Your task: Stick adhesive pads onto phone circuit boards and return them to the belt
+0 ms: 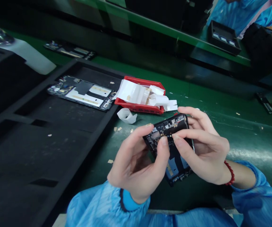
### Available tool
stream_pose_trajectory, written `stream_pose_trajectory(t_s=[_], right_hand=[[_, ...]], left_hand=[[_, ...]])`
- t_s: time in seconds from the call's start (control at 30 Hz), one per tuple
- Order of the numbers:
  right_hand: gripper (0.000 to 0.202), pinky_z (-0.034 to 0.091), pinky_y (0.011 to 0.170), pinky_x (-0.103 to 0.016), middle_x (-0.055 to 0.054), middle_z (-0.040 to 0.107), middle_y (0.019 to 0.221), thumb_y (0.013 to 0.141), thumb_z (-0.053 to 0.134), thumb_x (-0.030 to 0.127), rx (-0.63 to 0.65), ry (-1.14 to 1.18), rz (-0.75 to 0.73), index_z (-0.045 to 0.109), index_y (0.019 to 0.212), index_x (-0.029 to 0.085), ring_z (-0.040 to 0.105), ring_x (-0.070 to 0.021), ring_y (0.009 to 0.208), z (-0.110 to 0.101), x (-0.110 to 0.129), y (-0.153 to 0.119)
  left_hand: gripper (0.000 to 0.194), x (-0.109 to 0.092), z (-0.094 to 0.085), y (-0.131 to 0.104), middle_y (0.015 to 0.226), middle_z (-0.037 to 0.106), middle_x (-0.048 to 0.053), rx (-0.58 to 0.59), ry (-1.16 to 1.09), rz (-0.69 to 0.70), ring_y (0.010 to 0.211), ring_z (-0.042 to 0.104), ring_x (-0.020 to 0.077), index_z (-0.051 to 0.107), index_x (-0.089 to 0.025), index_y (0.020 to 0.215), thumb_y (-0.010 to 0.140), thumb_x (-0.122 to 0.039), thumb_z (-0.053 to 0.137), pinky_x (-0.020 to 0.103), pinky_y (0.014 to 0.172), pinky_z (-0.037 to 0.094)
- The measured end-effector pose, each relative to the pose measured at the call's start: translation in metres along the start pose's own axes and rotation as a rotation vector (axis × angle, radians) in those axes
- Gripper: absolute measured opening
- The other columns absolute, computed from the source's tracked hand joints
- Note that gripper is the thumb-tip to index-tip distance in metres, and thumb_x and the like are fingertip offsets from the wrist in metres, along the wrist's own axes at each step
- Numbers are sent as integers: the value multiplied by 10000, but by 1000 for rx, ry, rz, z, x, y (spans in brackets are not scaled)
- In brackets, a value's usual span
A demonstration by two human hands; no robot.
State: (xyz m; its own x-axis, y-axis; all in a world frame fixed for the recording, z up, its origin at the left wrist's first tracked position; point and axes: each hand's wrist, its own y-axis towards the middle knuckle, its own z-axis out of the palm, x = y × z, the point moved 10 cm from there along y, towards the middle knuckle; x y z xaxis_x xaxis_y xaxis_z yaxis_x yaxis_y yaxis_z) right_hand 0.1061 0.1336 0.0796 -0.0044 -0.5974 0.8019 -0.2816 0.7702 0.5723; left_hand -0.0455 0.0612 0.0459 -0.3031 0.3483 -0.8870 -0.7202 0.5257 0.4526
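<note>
An opened smartphone with its circuit board showing is held tilted above the green bench. My left hand grips its left side, with the thumb resting on the board. My right hand is at the right side, its thumb and index finger pinched together over the middle of the board. Whether a tiny part sits between those fingertips is hidden. The fingers of both hands cover parts of the phone's edges.
Left of my hands lies a black foam tray with another opened phone. A red bin holds white paper strips. A curled paper piece and small tan scraps lie nearby. A black box stands across the bench near another person's blue sleeve.
</note>
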Motion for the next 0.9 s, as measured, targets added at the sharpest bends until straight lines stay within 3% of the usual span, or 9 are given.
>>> stream_pose_trajectory(t_s=[0.23,0.47,0.77,0.9], right_hand=[[218,646,922,-410,-129,656,1289,848,704,-5,0,47,-5,780,921,186,732,-240,1077,-1,0,0],[214,641,943,-393,-148,643,1298,846,711,-14,14,61,7,793,934,162,730,-248,1109,-2,0,1],[154,652,897,-415,-129,659,1306,819,753,36,21,-8,49,771,841,187,747,-231,1007,-3,-1,4],[139,665,846,-402,-111,688,1259,815,749,63,-6,-41,62,735,774,195,755,-219,937,-4,-2,5]], left_hand=[[324,3,4,4,817,805,-60,59,16,-41,608,741,111,751,-232,1046,756,-91,788,169,565,605],[330,4,7,4,851,814,-57,78,-19,-33,651,760,110,749,-231,1067,779,-69,765,155,610,619],[422,-10,8,-2,925,813,-21,97,66,199,647,746,110,730,-216,1139,764,-26,764,191,659,630],[365,-12,6,-4,913,807,-8,58,97,231,639,752,148,731,-219,1115,786,-64,762,240,614,644]])
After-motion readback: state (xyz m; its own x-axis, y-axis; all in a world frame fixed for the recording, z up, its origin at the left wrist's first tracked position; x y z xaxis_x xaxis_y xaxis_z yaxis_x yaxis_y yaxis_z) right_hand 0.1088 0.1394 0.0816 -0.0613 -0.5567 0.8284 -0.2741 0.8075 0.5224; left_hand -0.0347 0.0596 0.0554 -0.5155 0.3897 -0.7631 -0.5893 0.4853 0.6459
